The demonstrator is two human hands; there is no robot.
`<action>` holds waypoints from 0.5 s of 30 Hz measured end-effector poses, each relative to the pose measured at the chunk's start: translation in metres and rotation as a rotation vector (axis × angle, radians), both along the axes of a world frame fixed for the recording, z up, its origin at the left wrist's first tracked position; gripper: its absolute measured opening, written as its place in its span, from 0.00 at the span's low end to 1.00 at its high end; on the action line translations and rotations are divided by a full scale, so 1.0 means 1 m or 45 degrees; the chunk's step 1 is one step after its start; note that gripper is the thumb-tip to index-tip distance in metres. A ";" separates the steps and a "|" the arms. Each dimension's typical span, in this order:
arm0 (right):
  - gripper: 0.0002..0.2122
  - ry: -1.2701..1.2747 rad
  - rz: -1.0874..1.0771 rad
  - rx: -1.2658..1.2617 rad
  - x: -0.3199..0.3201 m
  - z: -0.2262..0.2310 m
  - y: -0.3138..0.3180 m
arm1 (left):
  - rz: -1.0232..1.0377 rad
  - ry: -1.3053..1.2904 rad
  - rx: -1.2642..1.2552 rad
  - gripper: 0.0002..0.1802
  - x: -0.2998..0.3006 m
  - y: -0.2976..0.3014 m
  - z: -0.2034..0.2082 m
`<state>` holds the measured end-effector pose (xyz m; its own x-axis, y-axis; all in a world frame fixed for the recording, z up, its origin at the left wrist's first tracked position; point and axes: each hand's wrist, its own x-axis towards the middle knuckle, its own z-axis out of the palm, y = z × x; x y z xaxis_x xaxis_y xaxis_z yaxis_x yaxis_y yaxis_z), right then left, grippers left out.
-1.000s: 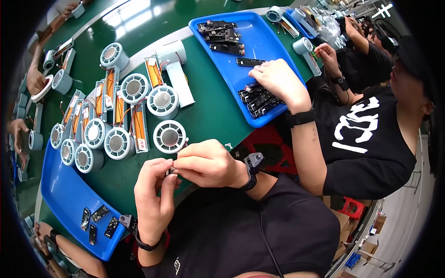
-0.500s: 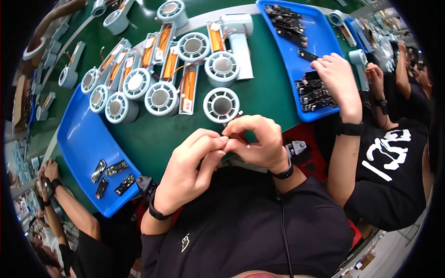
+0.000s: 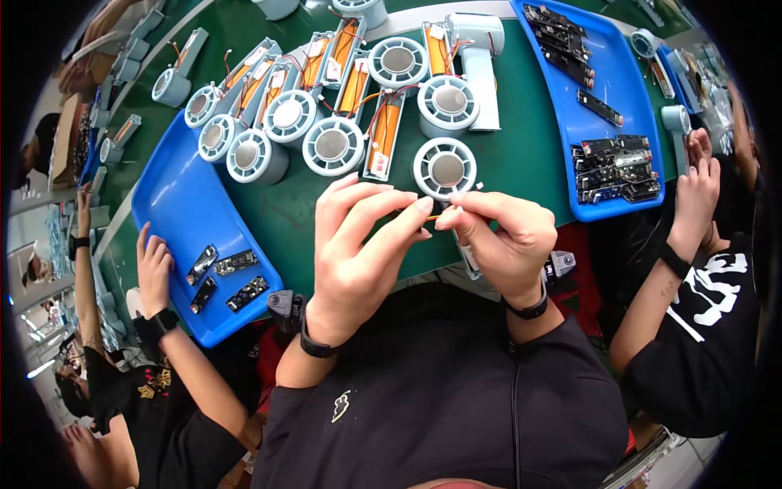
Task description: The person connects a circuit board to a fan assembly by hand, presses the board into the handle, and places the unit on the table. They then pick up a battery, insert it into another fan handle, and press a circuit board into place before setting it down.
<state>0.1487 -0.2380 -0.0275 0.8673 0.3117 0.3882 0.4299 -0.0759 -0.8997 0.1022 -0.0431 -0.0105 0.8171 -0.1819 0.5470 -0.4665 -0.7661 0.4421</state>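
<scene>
A pale blue handheld fan body (image 3: 445,168) with a round slotted grille lies just beyond my fingertips, its handle partly hidden under my right hand. Thin orange and red wires (image 3: 434,218) run between my two hands. My left hand (image 3: 362,248) pinches them between thumb and forefinger, the other fingers loosely bent. Thumb and forefinger of my right hand (image 3: 507,240) are also closed on the wires, close to the fan's neck. A small white connector (image 3: 480,186) shows above my right forefinger.
Several similar fan bodies (image 3: 332,145) with orange batteries lie on the green table (image 3: 521,155). Blue trays with circuit boards flank me: left tray (image 3: 183,191), right tray (image 3: 562,114). A co-worker's hand (image 3: 153,273) touches the left tray; another's hand (image 3: 696,191) is beside the right tray.
The view has shifted, so the table items sit farther right. My fingers have spread a little apart, showing the wires. The right co-worker's hand left the right tray; a hand reached the left tray.
</scene>
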 end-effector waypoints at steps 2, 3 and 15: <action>0.07 -0.106 -0.013 -0.002 0.008 0.001 0.006 | 0.010 -0.073 -0.070 0.25 0.003 -0.003 -0.001; 0.08 -0.215 -0.017 -0.042 0.012 0.001 0.005 | 0.003 -0.068 -0.052 0.25 0.004 -0.003 -0.002; 0.11 -0.486 0.170 -0.143 0.021 -0.007 -0.005 | -0.173 0.016 -0.283 0.27 0.008 -0.006 -0.009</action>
<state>0.1694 -0.2434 -0.0344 0.6166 0.4703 0.6314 0.7438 -0.0852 -0.6630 0.1105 -0.0490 -0.0192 0.8005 -0.1666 0.5757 -0.5517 -0.5800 0.5994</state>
